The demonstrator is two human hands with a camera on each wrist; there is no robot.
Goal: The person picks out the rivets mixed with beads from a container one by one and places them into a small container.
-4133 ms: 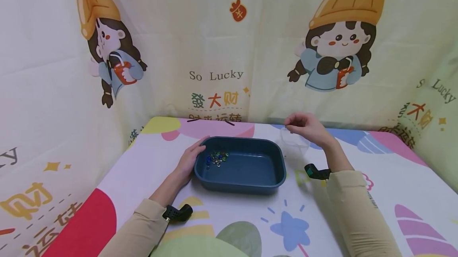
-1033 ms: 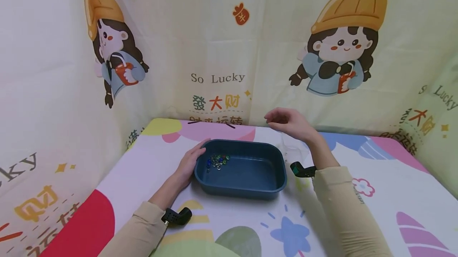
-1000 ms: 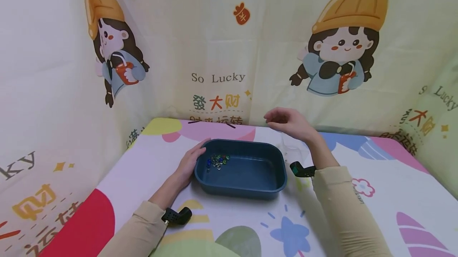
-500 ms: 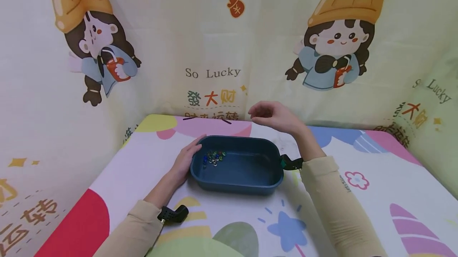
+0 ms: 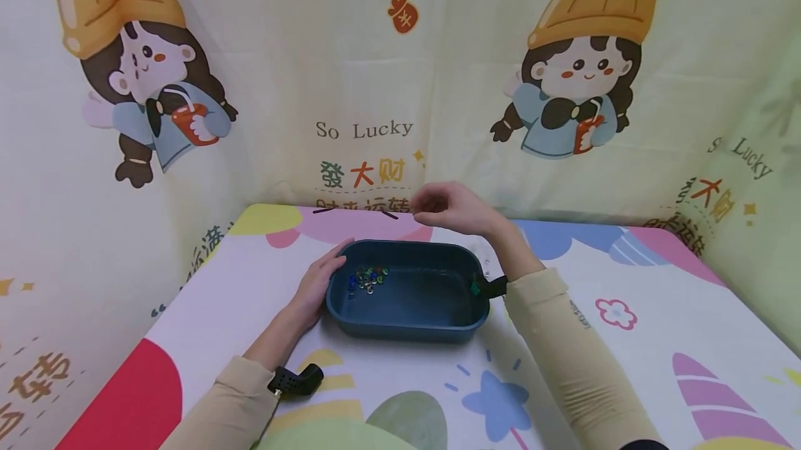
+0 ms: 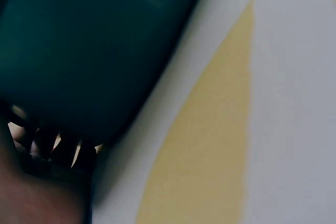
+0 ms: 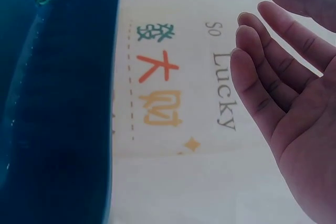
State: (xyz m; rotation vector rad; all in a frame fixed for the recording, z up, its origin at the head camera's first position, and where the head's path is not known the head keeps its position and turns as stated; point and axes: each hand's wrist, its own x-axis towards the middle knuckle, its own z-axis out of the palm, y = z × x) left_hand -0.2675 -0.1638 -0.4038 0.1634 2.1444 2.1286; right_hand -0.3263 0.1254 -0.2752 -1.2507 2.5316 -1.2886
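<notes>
A dark blue rectangular basin point(image 5: 407, 332) stands on the patterned table cover. Several small glass marbles point(image 5: 368, 279), blue, green, red and clear, lie at its left end. My left hand point(image 5: 311, 290) holds that end, thumb over the rim and fingers along the outer wall. In the left wrist view the fingers point(image 6: 63, 150) show dimly beside the basin. My right hand point(image 5: 455, 208) hovers above and beyond the basin's far rim. The right wrist view shows its fingers point(image 7: 257, 85) spread and gently bent, with nothing in the palm.
A few clear beads point(image 5: 487, 261) show just right of the basin, where my right forearm hides most of a transparent box. A printed cloth backdrop point(image 5: 463, 88) rises at the table's back edge. A black wrist camera point(image 5: 299, 380) sits on my left wrist.
From above the transparent box, my right hand has moved left to beyond the basin, its fingers loosening. My left hand keeps its hold; the marbles stay put. The head view has shifted slightly.
</notes>
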